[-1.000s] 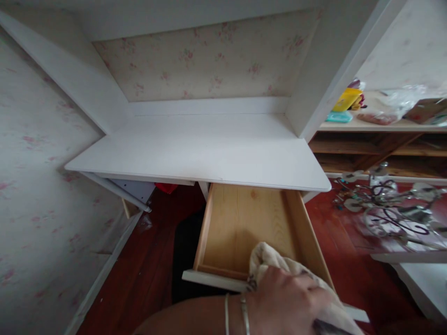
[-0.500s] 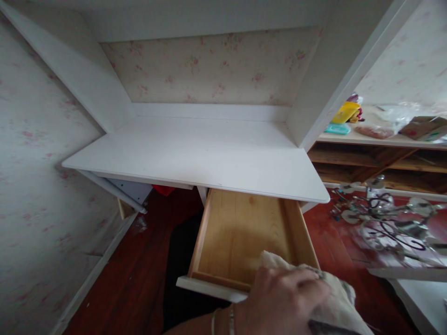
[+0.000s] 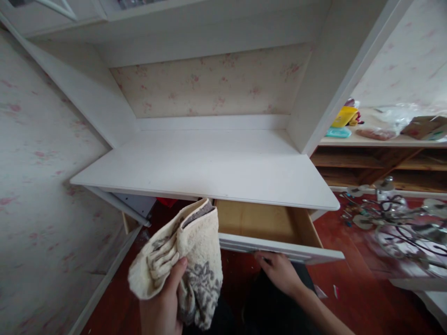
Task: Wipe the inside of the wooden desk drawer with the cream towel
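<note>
My left hand (image 3: pixel 164 298) is closed around a folded cream towel (image 3: pixel 200 251) with a grey flower pattern, held up in front of the desk, its thumb across the near side. To its right, my right hand (image 3: pixel 275 271) has its fingers curled at the lower edge of the white-fronted drawer (image 3: pixel 279 247). Exactly how the fingertips grip there is hidden. The drawer stands partly pulled out beneath the white desktop (image 3: pixel 209 163), and its bare wooden inside (image 3: pixel 261 221) shows.
Side panels and a shelf cabinet (image 3: pixel 209 28) rise over the desk. A chandelier (image 3: pixel 398 218) with curled arms lies on the red floor (image 3: pixel 335 242) at the right. Behind it, a low wooden shelf (image 3: pixel 349 160) bears bags and a cardboard box (image 3: pixel 424 127).
The towel has moved left, out from over the drawer, in my left hand. My right hand has come into view at the drawer front. The drawer is pushed further in.
</note>
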Motion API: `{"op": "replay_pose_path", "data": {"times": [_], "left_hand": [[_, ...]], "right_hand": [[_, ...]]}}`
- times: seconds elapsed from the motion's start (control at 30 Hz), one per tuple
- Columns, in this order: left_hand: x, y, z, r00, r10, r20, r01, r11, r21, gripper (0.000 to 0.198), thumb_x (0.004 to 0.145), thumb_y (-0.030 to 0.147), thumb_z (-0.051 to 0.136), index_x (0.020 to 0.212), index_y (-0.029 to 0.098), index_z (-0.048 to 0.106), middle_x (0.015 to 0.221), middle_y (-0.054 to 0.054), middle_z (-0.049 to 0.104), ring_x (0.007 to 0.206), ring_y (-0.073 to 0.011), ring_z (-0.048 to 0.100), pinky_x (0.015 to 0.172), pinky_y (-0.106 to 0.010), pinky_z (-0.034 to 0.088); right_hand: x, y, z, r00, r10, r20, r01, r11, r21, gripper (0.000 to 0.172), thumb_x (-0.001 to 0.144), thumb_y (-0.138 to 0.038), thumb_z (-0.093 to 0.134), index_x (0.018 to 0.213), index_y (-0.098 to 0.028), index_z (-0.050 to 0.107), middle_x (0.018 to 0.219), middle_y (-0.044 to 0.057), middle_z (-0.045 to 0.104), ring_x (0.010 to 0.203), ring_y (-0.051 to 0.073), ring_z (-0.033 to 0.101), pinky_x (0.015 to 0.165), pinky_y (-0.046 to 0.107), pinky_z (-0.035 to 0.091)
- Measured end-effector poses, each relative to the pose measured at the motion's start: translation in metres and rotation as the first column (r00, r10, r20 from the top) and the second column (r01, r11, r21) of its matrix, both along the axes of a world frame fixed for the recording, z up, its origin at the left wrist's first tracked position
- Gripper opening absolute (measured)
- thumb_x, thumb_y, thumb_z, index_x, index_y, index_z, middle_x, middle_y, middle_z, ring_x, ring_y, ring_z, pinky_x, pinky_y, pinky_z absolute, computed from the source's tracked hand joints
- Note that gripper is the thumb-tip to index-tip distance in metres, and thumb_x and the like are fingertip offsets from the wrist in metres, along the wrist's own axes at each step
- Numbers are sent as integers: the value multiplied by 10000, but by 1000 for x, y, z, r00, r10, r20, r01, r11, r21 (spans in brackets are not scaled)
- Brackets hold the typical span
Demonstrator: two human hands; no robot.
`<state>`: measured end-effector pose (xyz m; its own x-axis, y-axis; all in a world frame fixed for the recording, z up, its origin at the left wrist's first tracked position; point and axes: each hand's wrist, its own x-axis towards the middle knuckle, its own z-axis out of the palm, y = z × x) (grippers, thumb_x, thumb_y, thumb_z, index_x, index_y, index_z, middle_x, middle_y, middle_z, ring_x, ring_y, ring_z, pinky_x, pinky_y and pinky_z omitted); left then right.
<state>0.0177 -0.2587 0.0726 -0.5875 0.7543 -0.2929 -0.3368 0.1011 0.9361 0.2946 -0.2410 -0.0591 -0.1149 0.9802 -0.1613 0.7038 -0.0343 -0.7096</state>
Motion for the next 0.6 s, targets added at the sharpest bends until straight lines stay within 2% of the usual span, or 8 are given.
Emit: {"op": "replay_pose_path", "data": {"times": [0.13,0.23,0.4,0.6], "left_hand": [[7,7,-8,989,45,144,-23,988,-150,513,729,56,800,1176,280,682,1157,-8,723,1133,-246,660,731,-255,626],[12,13,-22,957,72,281,-14,979,-201,477,762,79,786,1193,251,680,1113,-25,739,1095,-250,679,775,-290,626],[24,23,-48,922,57,383,22,979,-201,375,814,83,738,1171,185,686,1075,-56,746,1021,-239,707,830,-320,616],[36,35,-73,914,47,403,33,981,-192,366,815,67,729,1164,167,679,1129,-74,732,984,-215,714,824,-288,602]], "right_hand": [[8,36,-1,999,18,29,-18,1000,-7,385,982,-406,410,945,-293,776,961,9,772,942,256,696,824,334,485],[12,56,-1,992,4,127,-1,1000,-23,367,992,-397,414,1025,-303,768,1011,19,770,947,246,694,818,321,476],[14,84,-3,944,17,330,-20,1000,7,386,1031,-386,360,1181,-286,702,1128,63,746,1005,251,690,862,344,470],[18,115,3,917,44,396,-46,999,-4,426,1054,-396,288,1252,-288,649,1151,86,737,1001,274,698,814,373,487]]}}
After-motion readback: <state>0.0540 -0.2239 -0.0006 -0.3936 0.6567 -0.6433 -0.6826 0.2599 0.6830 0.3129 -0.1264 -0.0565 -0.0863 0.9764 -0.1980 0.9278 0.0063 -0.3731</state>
